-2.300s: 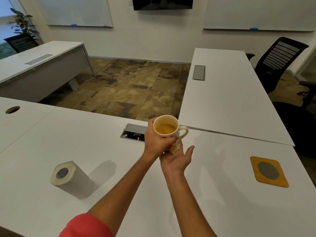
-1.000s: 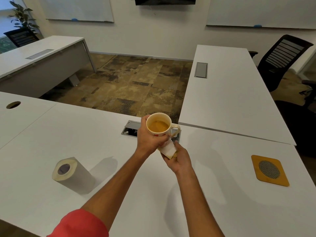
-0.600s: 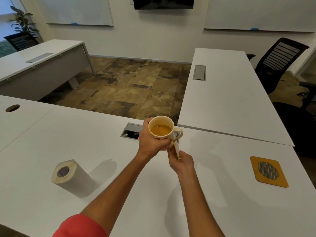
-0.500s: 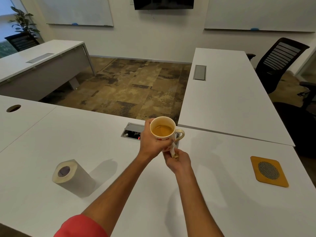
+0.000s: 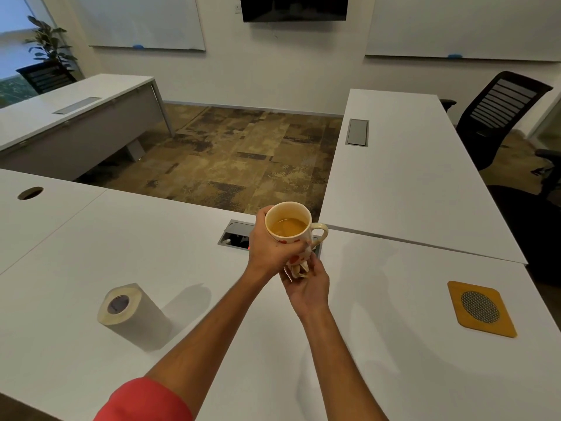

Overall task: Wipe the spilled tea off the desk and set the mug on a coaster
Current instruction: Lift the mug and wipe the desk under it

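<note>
My left hand [image 5: 268, 249] grips a cream mug [image 5: 290, 227] with red spots, lifted above the white desk [image 5: 212, 314]; brown tea fills it partway. Its handle points right. Just below the mug, my right hand [image 5: 308, 285] holds a crumpled, tea-stained tissue [image 5: 297, 269] against the mug's underside. An orange coaster [image 5: 481, 308] with a dark mesh centre lies flat on the desk far to the right. I see no spill on the desk surface.
A paper roll [image 5: 130, 314] stands on the desk at the left. An open cable box [image 5: 236, 237] sits behind the mug. Another white desk [image 5: 403, 177] runs away on the right, with black chairs [image 5: 498, 113] beside it.
My left hand has kept the mug lifted in nearly the same place. My right hand, earlier open under the mug, has worked the tissue around its base and now cups it from below.
</note>
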